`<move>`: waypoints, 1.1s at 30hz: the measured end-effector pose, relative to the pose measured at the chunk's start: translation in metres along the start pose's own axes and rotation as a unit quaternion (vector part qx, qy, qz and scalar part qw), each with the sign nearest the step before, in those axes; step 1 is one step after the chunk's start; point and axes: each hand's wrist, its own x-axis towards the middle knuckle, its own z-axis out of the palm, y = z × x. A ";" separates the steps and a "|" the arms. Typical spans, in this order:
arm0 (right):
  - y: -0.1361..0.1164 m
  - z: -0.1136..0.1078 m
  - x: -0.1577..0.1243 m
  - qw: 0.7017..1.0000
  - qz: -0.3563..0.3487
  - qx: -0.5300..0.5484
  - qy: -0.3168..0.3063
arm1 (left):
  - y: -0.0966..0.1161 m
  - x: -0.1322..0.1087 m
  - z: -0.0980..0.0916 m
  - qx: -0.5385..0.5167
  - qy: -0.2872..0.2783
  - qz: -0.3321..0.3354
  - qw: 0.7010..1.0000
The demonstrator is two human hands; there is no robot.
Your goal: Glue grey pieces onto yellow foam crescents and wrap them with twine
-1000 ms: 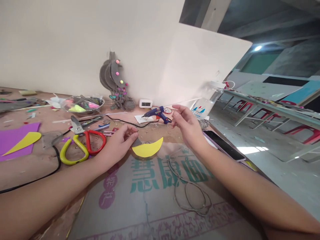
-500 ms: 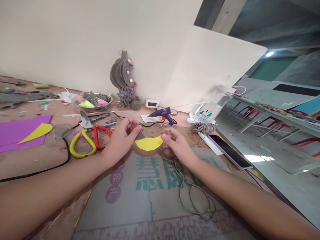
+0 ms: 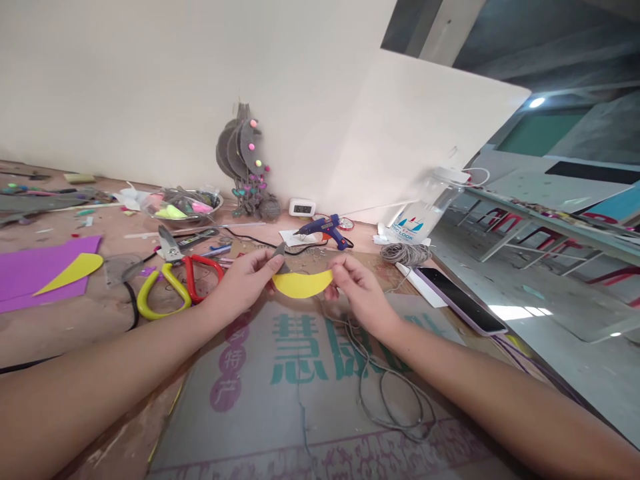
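Note:
A yellow crescent-shaped foam piece (image 3: 302, 284) is held just above the table between both hands. My left hand (image 3: 243, 281) pinches its left end, where a small grey pointed piece (image 3: 280, 257) sticks up. My right hand (image 3: 359, 290) pinches its right end. Beneath the hands lies a flat printed cardboard sheet (image 3: 305, 373) with green characters.
Yellow and red scissors (image 3: 173, 283) lie left of my left hand. A blue glue gun (image 3: 325, 230), a coil of twine (image 3: 405, 254), a phone (image 3: 459, 291), loose cord (image 3: 390, 393), purple foam (image 3: 35, 270) and a grey ornament (image 3: 245, 163) surround the work spot.
My right hand came down from the air and took the crescent's right end. Both hands then lifted the crescent slightly off the table.

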 end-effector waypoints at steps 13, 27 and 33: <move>-0.003 0.015 -0.001 0.984 0.093 0.115 -0.098 | 0.004 -0.003 0.004 0.032 -0.057 0.016 0.998; 0.006 0.012 0.000 0.980 0.000 -0.194 -0.050 | -0.002 -0.003 0.005 0.084 -0.098 0.042 0.991; 0.006 0.014 0.000 0.980 0.026 -0.190 -0.046 | -0.003 -0.004 0.005 0.073 -0.107 0.030 0.991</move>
